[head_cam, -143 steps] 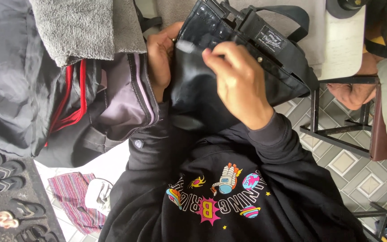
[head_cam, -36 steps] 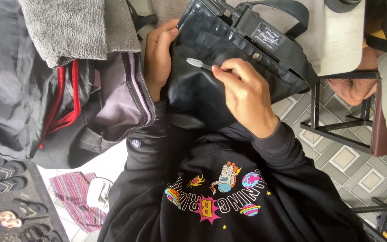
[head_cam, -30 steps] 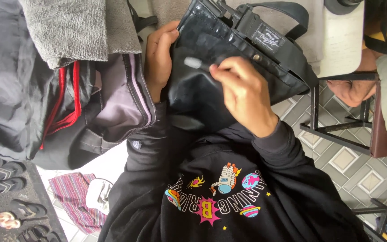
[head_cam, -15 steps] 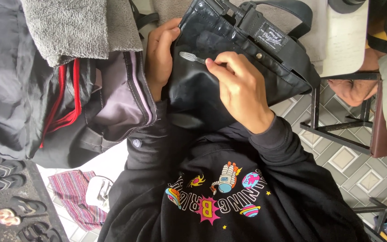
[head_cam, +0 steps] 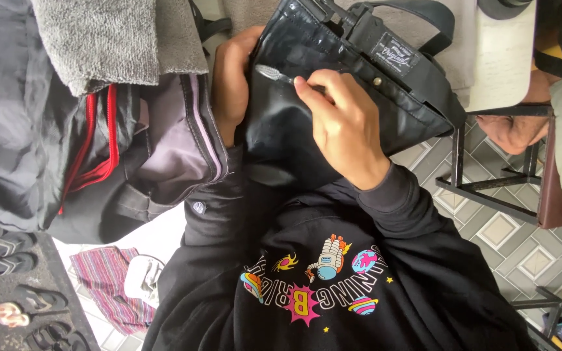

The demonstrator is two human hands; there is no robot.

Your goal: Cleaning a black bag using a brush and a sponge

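Observation:
A black leather bag (head_cam: 307,123) with a strap and a small label rests against my chest in the upper middle of the head view. My left hand (head_cam: 230,81) grips its left edge. My right hand (head_cam: 343,123) lies on the bag's front and pinches a small toothbrush (head_cam: 274,74), whose bristled head presses on the leather near the top edge. Both sleeves are black, above a black sweatshirt with colourful prints.
An open dark bag (head_cam: 157,143) with red trim and grey lining sits at left under a grey towel (head_cam: 112,39). Sandals (head_cam: 8,253) and a striped cloth (head_cam: 108,286) lie lower left. A metal stool frame (head_cam: 489,182) and another person's foot (head_cam: 512,133) are at right on tiled floor.
My right hand has slid the toothbrush up and left across the bag's front. Earlier it lay flat on the leather with no brush showing. My left hand keeps its grip.

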